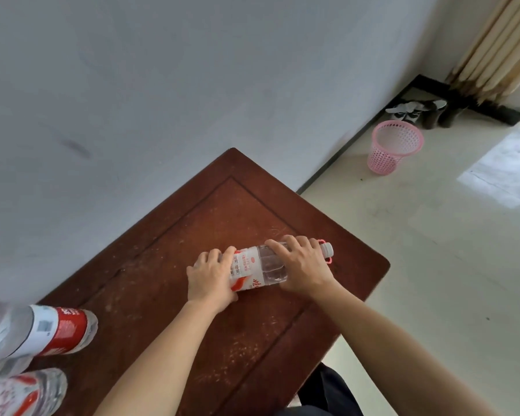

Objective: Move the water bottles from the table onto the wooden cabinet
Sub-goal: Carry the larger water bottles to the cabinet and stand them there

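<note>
A large clear water bottle (260, 270) with a white and red label lies on its side on the dark brown wooden cabinet top (168, 235), its white cap and red handle ring pointing right. My left hand (212, 279) grips its base end, fingers curled over the top. My right hand (300, 264) grips its shoulder near the neck. Two more big bottles stand at the lower left: one with a red and white label (42, 331), and another (24, 391) in front of it, cut off by the frame edge.
A grey wall runs behind the cabinet. On the pale tiled floor to the right stands a pink mesh waste basket (395, 147), with shoes (418, 112) and a beige curtain (502, 46) beyond it. Dark trouser cloth (327, 391) shows below the cabinet's near edge.
</note>
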### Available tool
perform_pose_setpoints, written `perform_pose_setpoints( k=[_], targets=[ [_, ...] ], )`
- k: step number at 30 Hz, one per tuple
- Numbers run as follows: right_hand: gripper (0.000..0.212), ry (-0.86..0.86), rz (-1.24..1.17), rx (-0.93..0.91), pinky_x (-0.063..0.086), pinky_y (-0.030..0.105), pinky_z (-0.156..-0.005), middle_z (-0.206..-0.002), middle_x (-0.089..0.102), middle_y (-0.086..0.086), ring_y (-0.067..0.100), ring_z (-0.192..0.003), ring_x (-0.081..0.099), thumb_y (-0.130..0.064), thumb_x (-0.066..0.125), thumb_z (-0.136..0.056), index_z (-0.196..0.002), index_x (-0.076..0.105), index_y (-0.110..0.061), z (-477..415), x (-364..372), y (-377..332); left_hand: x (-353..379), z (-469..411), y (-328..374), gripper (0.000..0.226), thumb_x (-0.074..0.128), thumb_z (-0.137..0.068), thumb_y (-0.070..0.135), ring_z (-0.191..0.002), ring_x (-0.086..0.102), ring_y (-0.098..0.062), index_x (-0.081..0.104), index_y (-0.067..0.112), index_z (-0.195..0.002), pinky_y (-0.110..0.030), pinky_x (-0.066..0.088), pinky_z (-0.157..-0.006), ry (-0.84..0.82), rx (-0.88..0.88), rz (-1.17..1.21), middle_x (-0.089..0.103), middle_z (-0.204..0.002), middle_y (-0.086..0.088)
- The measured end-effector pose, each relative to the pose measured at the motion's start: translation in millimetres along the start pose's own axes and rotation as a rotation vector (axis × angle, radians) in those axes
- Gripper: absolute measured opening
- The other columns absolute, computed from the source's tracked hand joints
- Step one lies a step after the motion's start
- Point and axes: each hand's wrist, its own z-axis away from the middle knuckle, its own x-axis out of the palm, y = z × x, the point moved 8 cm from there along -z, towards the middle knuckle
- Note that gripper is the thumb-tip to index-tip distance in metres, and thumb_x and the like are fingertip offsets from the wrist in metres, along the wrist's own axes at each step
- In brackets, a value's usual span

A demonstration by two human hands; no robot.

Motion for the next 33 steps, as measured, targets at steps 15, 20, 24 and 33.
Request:
perform_pose_setpoints(
  k=[15, 20, 24, 33],
  targets=[
    [0.098, 0.239, 0.013, 0.598, 0.054, 0.046, -0.075, -0.113, 0.065, -0.001, 0.029, -0.093, 0.066, -0.042, 0.085, -0.039, -0.131, 0.051, -0.037, 313.2, 1.4, 5.9, 13.1, 169.9, 145.4, 0.088, 0.079, -0.06, 0.056, -0.108, 0.053, -0.024, 0.042, 0.029, -0.134, -0.043, 0.048, -0.079, 0.221, 0.667, 0.002, 0.054, -0.116, 0.002],
    [0.099, 0.406, 0.056, 0.826, 0.049, 0.048, -0.085, -0.122, 0.062, 0.0, 0.03, -0.104, 0.062, -0.036, 0.083, -0.044, -0.136, 0.048, -0.038, 451.7, -45.0, 44.3, -29.7, 244.8, 268.8, 0.093, 0.088, -0.049, 0.046, -0.098, 0.054, -0.026, 0.04, 0.03, -0.127, -0.047, 0.051, -0.071, 0.344, 0.93, -0.012, 0.057, -0.108, -0.001],
    [0.098, 0.581, 0.152, 0.985, 0.044, 0.046, -0.088, -0.122, 0.062, 0.003, 0.031, -0.104, 0.061, -0.029, 0.086, -0.043, -0.135, 0.054, -0.033, 593.2, -81.1, 64.0, -59.3, 345.6, 377.2, 0.089, 0.087, -0.049, 0.035, -0.1, 0.054, -0.031, 0.046, 0.027, -0.127, -0.046, 0.049, -0.069, 0.445, 1.153, 0.044, 0.056, -0.112, -0.005],
    [0.102, 0.766, 0.376, 1.395, 0.038, 0.05, -0.093, -0.128, 0.057, 0.009, 0.035, -0.11, 0.055, -0.022, 0.087, -0.046, -0.139, 0.046, -0.03, 955.2, -88.2, 59.5, -38.7, 648.3, 599.7, 0.09, 0.09, -0.049, 0.039, -0.117, 0.052, -0.035, 0.049, 0.027, -0.129, -0.051, 0.049, -0.078, 0.491, 1.591, 0.154, 0.058, -0.123, -0.008]
  ],
)
